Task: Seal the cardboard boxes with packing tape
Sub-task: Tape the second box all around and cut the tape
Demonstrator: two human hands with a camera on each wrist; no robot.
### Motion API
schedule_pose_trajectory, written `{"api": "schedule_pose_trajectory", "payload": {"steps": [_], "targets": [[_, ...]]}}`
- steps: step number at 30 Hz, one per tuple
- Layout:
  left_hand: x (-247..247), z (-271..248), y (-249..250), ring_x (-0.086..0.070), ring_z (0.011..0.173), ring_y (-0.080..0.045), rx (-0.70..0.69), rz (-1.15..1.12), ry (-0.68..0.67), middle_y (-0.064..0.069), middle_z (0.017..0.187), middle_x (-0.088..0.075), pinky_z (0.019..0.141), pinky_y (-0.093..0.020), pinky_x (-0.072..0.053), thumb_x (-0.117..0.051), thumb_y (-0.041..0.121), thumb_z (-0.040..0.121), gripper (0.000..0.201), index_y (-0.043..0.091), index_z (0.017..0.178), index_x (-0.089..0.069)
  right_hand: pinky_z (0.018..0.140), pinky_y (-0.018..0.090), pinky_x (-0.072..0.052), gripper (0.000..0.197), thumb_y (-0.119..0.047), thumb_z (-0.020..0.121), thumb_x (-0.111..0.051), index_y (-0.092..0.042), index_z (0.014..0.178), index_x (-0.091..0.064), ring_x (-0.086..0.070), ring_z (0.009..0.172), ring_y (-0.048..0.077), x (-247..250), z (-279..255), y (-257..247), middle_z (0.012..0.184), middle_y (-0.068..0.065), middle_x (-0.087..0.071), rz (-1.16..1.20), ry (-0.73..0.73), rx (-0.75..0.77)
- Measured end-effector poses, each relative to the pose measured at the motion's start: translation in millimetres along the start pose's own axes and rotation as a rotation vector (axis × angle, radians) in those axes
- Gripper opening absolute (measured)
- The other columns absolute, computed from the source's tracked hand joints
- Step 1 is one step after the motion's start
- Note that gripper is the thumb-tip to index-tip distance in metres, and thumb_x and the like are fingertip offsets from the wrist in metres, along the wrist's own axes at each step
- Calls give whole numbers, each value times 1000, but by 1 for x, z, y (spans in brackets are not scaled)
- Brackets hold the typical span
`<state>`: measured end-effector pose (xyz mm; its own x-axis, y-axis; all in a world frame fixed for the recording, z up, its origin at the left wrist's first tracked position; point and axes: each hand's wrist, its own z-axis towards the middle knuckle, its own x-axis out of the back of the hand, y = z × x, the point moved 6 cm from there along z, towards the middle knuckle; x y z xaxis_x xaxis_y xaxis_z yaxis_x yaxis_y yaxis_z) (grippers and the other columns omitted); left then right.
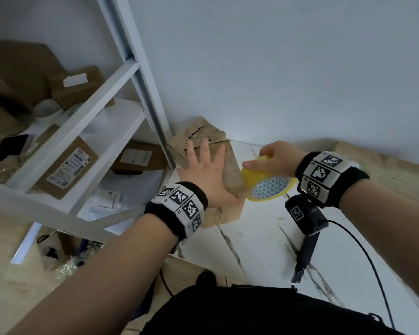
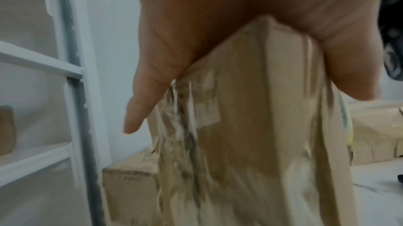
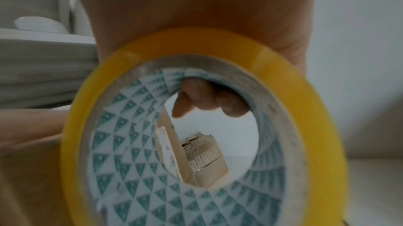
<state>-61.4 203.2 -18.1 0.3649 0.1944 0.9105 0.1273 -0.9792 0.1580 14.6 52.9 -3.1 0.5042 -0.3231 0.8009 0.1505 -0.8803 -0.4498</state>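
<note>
- My left hand (image 1: 207,176) lies flat on the top face of the cardboard box (image 1: 230,174), fingers spread and straight, palm pressing down; nothing is gripped.
- In the left wrist view, the palm (image 2: 240,14) covers the near corner of the box (image 2: 250,143), with the thumb down one side and a finger (image 2: 139,109) pointing past the other.
- The box rests on the white marbled surface (image 1: 257,238), just beside the leg of the white shelf unit (image 1: 140,76).
- A second, torn box (image 1: 198,135) sits behind it, against the wall.
- My right hand (image 1: 276,157) holds the yellow tape roll (image 1: 267,187), fingers curled over its rim; the roll touches the box's right edge.
- In the right wrist view, fingertips (image 3: 196,98) hook into the core of the roll (image 3: 305,109), which carries a teal triangle print.
- Parcels with labels (image 1: 68,168) lie on the shelves.
- A black camera mount (image 1: 305,218) with a cable stands on the surface near my right wrist.
</note>
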Motion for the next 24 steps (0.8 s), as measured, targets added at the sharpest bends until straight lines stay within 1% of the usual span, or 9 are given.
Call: {"api": "schedule_pose_trajectory", "payload": {"steps": [2, 5, 8, 10, 12, 14, 19, 22, 24], "targets": [[0, -1, -1, 27, 139, -36, -9, -26, 37, -2, 156, 19, 113, -60, -17, -64, 75, 57, 127, 28, 149, 11, 72, 27, -39, 45, -58, 75, -65, -16, 90, -61, -54, 83, 18, 11, -9, -3, 81, -2, -56, 42, 58, 18], [4, -3, 3, 23, 141, -35, -28, -31, 82, -4, 157, 13, 118, -51, -6, -63, 74, 59, 126, 24, 149, 9, 62, 26, -36, 42, -56, 74, -67, -14, 76, -62, -50, 68, 14, 41, -23, -25, 67, -4, -52, -37, 191, 139], [6, -5, 5, 23, 142, -32, -16, -53, 107, -3, 158, 12, 119, -47, 1, -64, 73, 59, 132, 20, 149, 16, 60, 27, -36, 44, -58, 73, -65, -15, 73, -61, -52, 72, 18, 55, -28, -47, 67, -4, -50, -176, 237, 224], [3, -6, 0, 25, 141, -29, 10, -70, 106, 0, 157, 16, 119, -44, 2, -62, 76, 59, 135, 16, 148, 20, 61, 27, -35, 41, -58, 74, -64, -18, 72, -57, -50, 78, 18, 51, -24, -50, 69, -8, -46, -230, 212, 223], [1, -8, -3, 27, 141, -28, 17, -38, 104, 0, 157, 19, 119, -43, 4, -59, 78, 60, 135, 12, 147, 22, 55, 25, -33, 39, -59, 74, -64, -22, 70, -52, -49, 78, 17, 46, -17, -50, 69, -9, -45, -259, 178, 215], [-1, -8, -3, 28, 140, -29, 19, 6, 95, -2, 156, 23, 119, -43, 4, -55, 81, 62, 135, 11, 146, 23, 53, 24, -33, 41, -59, 74, -64, -20, 75, -55, -51, 77, 18, 44, -10, -50, 70, -8, -48, -271, 155, 205], [-4, -3, -5, 31, 139, -31, 26, 61, 70, -5, 155, 28, 119, -44, 2, -48, 86, 61, 135, 10, 146, 24, 57, 25, -37, 41, -60, 73, -66, -21, 74, -54, -53, 77, 18, 35, 10, -44, 71, -7, -50, -307, 103, 174], [-6, -2, -5, 31, 139, -33, 11, 91, 75, -7, 154, 29, 119, -44, 3, -45, 87, 62, 133, 10, 145, 25, 66, 28, -41, 47, -63, 71, -66, -19, 87, -60, -55, 85, 19, 26, 21, -35, 83, -3, -55, -346, 87, 139], [-7, -1, -5, 31, 139, -34, 0, 103, 91, -9, 154, 29, 118, -44, 6, -43, 87, 63, 132, 10, 146, 24, 67, 28, -41, 48, -64, 71, -65, -20, 88, -60, -54, 85, 19, 19, 27, -27, 85, -2, -54, -323, 61, 114]]}}
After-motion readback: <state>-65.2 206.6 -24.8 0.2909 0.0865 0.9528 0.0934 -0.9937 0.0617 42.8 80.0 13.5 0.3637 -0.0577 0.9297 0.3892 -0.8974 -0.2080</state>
